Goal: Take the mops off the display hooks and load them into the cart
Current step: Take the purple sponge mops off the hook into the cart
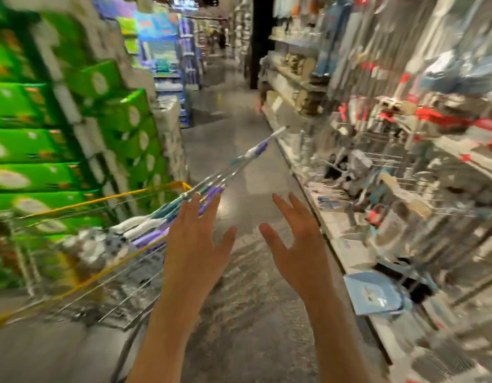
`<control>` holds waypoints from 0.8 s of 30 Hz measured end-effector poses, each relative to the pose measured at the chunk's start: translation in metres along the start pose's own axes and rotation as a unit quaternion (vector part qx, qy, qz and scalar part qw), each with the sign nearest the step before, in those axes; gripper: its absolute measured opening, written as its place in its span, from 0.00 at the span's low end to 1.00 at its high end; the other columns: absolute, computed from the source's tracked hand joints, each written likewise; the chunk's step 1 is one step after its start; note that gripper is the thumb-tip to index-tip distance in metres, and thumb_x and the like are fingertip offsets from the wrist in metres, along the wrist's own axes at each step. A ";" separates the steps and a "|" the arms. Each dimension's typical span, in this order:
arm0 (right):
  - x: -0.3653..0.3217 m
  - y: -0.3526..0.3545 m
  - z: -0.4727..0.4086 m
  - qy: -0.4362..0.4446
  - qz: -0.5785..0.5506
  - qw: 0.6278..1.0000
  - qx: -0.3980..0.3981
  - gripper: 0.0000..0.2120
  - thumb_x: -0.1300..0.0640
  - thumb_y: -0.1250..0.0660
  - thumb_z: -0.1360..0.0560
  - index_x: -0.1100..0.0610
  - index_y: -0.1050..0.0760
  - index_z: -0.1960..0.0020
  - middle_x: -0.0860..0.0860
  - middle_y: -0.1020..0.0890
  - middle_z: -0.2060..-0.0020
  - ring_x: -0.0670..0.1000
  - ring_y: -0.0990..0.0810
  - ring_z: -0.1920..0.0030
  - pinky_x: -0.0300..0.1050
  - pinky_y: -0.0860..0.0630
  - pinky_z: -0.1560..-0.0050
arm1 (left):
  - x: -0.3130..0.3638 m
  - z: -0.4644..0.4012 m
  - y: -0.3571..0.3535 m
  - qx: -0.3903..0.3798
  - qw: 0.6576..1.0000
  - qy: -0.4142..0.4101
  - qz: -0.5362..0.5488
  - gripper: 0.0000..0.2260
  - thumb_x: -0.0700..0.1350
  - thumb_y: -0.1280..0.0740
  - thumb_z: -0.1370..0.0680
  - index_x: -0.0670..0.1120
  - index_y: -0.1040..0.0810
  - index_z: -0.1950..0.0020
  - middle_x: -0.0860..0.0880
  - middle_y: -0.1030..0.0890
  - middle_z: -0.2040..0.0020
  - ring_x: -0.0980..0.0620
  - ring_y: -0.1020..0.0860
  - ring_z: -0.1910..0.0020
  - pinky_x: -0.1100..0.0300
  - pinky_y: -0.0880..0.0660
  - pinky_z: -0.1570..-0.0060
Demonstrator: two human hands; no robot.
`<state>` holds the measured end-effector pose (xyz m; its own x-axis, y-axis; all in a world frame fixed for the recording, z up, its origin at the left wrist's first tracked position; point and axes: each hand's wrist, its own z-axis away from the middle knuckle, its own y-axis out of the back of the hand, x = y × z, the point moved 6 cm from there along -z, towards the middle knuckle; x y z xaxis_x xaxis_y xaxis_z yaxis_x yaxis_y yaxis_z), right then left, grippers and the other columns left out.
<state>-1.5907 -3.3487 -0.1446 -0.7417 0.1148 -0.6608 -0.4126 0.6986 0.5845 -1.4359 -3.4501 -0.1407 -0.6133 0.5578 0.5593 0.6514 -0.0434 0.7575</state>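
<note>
The picture is motion-blurred. A wire cart point(81, 275) with yellow rim trim stands at the lower left. Several mops point(156, 225) lie in it, heads down in the basket, and their handles stick out over the far rim toward the aisle, the longest tip reaching point(278, 131). My left hand point(195, 244) is raised with straight spread fingers just right of the cart, its fingertips near the handles. My right hand point(297, 244) is up beside it, fingers spread, holding nothing. More mops and cleaning tools hang on the display hooks point(391, 161) at the right.
Stacks of green packages point(45, 139) fill the left side behind the cart. Shelving with hooks and white ledges point(336, 225) runs along the right. The grey aisle floor point(233, 150) stretches ahead between them. A light-blue pack point(377, 294) lies on the low right shelf.
</note>
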 end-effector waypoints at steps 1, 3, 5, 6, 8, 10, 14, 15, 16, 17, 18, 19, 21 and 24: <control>-0.005 -0.009 -0.002 -0.001 -0.007 1.000 -0.011 0.29 0.32 0.40 0.25 0.37 0.36 0.26 0.46 0.36 0.22 0.47 0.38 0.24 0.38 0.41 0.32 | -0.010 0.000 0.004 -0.001 1.000 0.013 -0.007 0.28 0.56 0.34 0.20 0.54 0.37 0.21 0.45 0.40 0.19 0.43 0.43 0.20 0.43 0.42 0.24; -0.016 -0.028 -0.007 -0.001 -0.027 0.999 -0.036 0.28 0.32 0.38 0.25 0.36 0.37 0.27 0.44 0.37 0.22 0.46 0.39 0.24 0.39 0.40 0.34 | -0.029 -0.001 0.011 -0.005 0.999 0.042 -0.011 0.29 0.56 0.35 0.20 0.56 0.40 0.20 0.48 0.44 0.18 0.47 0.47 0.19 0.46 0.46 0.22; -0.022 -0.041 -0.013 0.009 -0.043 0.998 -0.047 0.28 0.32 0.38 0.24 0.36 0.37 0.27 0.43 0.38 0.22 0.45 0.40 0.23 0.41 0.41 0.32 | -0.042 -0.004 0.015 -0.006 0.998 0.062 -0.008 0.30 0.58 0.37 0.19 0.57 0.43 0.19 0.50 0.47 0.18 0.49 0.50 0.19 0.48 0.48 0.21; -0.024 -0.046 -0.015 0.014 -0.047 0.997 -0.055 0.28 0.32 0.39 0.24 0.35 0.37 0.27 0.42 0.39 0.22 0.44 0.42 0.23 0.42 0.41 0.31 | -0.045 -0.005 0.017 -0.007 0.998 0.068 -0.008 0.30 0.58 0.38 0.19 0.58 0.44 0.19 0.50 0.48 0.17 0.49 0.52 0.19 0.48 0.48 0.21; -0.025 -0.061 -0.022 0.017 -0.053 0.995 -0.084 0.29 0.29 0.42 0.26 0.34 0.39 0.26 0.39 0.42 0.22 0.44 0.45 0.22 0.48 0.43 0.28 | -0.054 -0.007 0.018 -0.005 0.996 0.085 -0.009 0.30 0.60 0.40 0.19 0.59 0.46 0.19 0.51 0.49 0.17 0.50 0.54 0.18 0.48 0.48 0.21; -0.024 -0.073 -0.034 0.026 -0.055 0.993 -0.098 0.30 0.27 0.43 0.26 0.32 0.40 0.26 0.39 0.42 0.21 0.45 0.45 0.21 0.52 0.42 0.27 | -0.062 -0.013 0.017 0.000 0.995 0.101 -0.009 0.29 0.61 0.42 0.19 0.60 0.46 0.19 0.51 0.50 0.17 0.51 0.54 0.18 0.47 0.48 0.21; -0.014 -0.092 -0.067 0.036 -0.065 0.989 -0.128 0.29 0.33 0.40 0.25 0.33 0.41 0.26 0.41 0.42 0.21 0.46 0.45 0.21 0.53 0.41 0.27 | -0.073 -0.038 0.008 0.008 0.990 0.140 -0.012 0.29 0.60 0.41 0.19 0.60 0.46 0.19 0.53 0.52 0.17 0.52 0.56 0.19 0.49 0.51 0.21; -0.010 -0.095 -0.078 0.043 -0.063 0.989 -0.129 0.28 0.36 0.37 0.24 0.33 0.41 0.26 0.41 0.42 0.21 0.44 0.45 0.22 0.50 0.41 0.27 | -0.073 -0.047 0.005 0.015 0.990 0.141 -0.014 0.29 0.60 0.41 0.20 0.60 0.45 0.19 0.52 0.51 0.17 0.51 0.55 0.18 0.48 0.50 0.21; -0.006 -0.097 -0.089 0.050 -0.062 0.989 -0.129 0.27 0.39 0.35 0.23 0.33 0.41 0.27 0.41 0.41 0.22 0.42 0.45 0.24 0.47 0.42 0.29 | -0.071 -0.056 0.001 0.024 0.990 0.136 -0.016 0.29 0.60 0.40 0.20 0.59 0.44 0.20 0.51 0.50 0.17 0.50 0.54 0.18 0.47 0.49 0.22; 0.001 -0.099 -0.104 0.056 -0.063 0.988 -0.129 0.27 0.40 0.34 0.22 0.33 0.40 0.27 0.42 0.41 0.22 0.42 0.44 0.24 0.44 0.43 0.31 | -0.067 -0.069 -0.005 0.034 0.991 0.132 -0.016 0.29 0.60 0.39 0.20 0.59 0.43 0.20 0.51 0.49 0.17 0.50 0.53 0.18 0.47 0.47 0.22; 0.005 -0.099 -0.116 0.057 -0.064 0.988 -0.129 0.27 0.41 0.34 0.22 0.35 0.39 0.26 0.42 0.41 0.22 0.43 0.44 0.23 0.43 0.43 0.32 | -0.064 -0.079 -0.010 0.040 0.991 0.131 -0.014 0.29 0.59 0.39 0.20 0.60 0.43 0.20 0.51 0.48 0.17 0.50 0.52 0.18 0.47 0.47 0.23; 0.013 -0.100 -0.134 0.059 -0.066 0.988 -0.128 0.28 0.41 0.34 0.22 0.37 0.38 0.25 0.42 0.40 0.21 0.44 0.43 0.23 0.43 0.42 0.31 | -0.060 -0.095 -0.018 0.050 0.991 0.128 -0.010 0.29 0.59 0.38 0.20 0.60 0.42 0.20 0.51 0.48 0.18 0.50 0.51 0.19 0.47 0.46 0.23; 0.024 -0.101 -0.161 0.055 -0.070 0.988 -0.128 0.28 0.40 0.34 0.23 0.39 0.36 0.24 0.43 0.40 0.22 0.46 0.42 0.23 0.46 0.40 0.29 | -0.054 -0.121 -0.031 0.062 0.991 0.122 -0.007 0.28 0.57 0.37 0.20 0.58 0.40 0.20 0.50 0.47 0.18 0.49 0.50 0.19 0.48 0.47 0.23; 0.046 -0.102 -0.204 0.053 -0.080 0.986 -0.138 0.30 0.36 0.38 0.26 0.39 0.36 0.24 0.43 0.40 0.22 0.46 0.42 0.22 0.52 0.38 0.26 | -0.045 -0.166 -0.055 0.072 0.990 0.122 -0.013 0.28 0.55 0.36 0.20 0.56 0.38 0.21 0.49 0.45 0.18 0.47 0.48 0.19 0.49 0.46 0.23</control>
<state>-1.6907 -3.5588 -0.1391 -0.7005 -0.0669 -0.7105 -0.6463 0.4816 0.5919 -1.5180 -3.6106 -0.1515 -0.7090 0.3405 0.6175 0.6797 0.0968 0.7271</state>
